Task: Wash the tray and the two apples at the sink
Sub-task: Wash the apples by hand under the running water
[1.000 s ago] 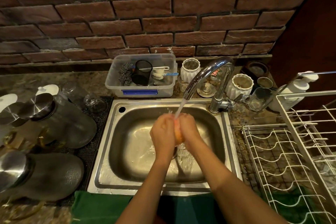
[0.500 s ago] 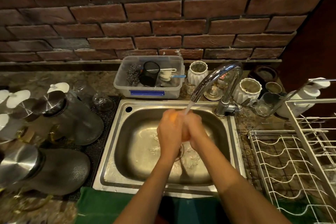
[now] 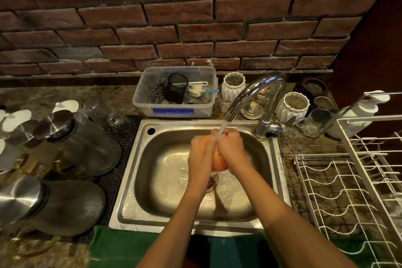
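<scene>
Both hands meet over the stainless sink (image 3: 139, 180), under the stream from the chrome faucet (image 3: 256, 91). The left hand (image 3: 201, 154) has its grip curled round an orange-red apple (image 3: 218, 162), fingers wrapped over the fruit's left and top side; the right hand (image 3: 231, 147) clasps the same apple from the right, its grip likewise bent round it. The two grips touch each other at the knuckles, and water lands just where they meet.

Against the frame half a second back, the hands sit at nearly the same spot above the drain (image 3: 212, 180), yet more of the apple shows below them now, where earlier it was almost wholly covered.

The apple lies pressed between the palms, its lower part peeking out beneath the heels of the hands, above the drain and not touching the basin. The tray and a second apple cannot be made out in this view.
</scene>
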Demonstrator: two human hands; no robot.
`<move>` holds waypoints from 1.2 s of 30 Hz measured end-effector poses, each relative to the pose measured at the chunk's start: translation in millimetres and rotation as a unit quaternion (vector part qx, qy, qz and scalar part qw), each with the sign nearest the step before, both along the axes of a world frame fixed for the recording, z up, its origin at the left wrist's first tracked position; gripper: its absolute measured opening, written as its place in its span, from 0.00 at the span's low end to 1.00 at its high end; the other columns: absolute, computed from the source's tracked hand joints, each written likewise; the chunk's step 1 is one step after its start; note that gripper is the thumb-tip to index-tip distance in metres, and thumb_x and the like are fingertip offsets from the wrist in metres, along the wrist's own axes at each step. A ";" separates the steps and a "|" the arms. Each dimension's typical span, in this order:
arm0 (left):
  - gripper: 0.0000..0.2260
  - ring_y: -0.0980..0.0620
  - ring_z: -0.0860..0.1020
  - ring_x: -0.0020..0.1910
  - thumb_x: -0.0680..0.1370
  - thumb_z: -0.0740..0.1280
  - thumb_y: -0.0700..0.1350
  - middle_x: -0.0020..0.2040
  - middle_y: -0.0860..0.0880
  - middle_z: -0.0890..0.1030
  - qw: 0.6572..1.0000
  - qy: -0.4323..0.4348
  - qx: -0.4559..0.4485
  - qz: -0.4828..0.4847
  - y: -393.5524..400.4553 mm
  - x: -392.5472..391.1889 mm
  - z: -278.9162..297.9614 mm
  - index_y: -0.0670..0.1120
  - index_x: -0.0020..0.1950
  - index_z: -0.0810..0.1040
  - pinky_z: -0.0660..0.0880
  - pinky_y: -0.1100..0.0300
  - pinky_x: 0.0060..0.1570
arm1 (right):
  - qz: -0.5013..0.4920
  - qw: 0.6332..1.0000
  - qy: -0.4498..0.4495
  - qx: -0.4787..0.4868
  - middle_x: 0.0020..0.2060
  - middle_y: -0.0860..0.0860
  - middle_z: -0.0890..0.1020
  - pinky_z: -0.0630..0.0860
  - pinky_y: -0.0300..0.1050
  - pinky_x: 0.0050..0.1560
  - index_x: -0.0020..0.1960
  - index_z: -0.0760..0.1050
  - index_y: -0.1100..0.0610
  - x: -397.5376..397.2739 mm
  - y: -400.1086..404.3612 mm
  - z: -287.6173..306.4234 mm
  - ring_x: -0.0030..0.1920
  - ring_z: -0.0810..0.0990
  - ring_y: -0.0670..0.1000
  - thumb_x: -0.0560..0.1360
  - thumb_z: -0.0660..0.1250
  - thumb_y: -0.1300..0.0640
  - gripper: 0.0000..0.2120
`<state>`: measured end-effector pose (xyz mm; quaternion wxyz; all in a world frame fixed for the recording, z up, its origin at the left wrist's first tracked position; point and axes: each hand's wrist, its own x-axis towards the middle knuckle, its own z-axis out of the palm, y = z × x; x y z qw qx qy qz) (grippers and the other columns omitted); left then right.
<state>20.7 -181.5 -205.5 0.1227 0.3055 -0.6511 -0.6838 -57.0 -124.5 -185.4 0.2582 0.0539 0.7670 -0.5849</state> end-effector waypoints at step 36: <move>0.21 0.41 0.84 0.50 0.70 0.75 0.50 0.54 0.39 0.84 0.909 -0.046 0.358 0.208 -4.5 -18.7 16.3 0.42 0.60 0.81 0.82 0.50 0.42 | 0.210 0.948 0.239 0.005 0.79 0.47 0.58 0.65 0.47 0.74 0.80 0.39 0.37 67.8 45.8 -37.1 0.77 0.61 0.44 0.83 0.57 0.50 0.35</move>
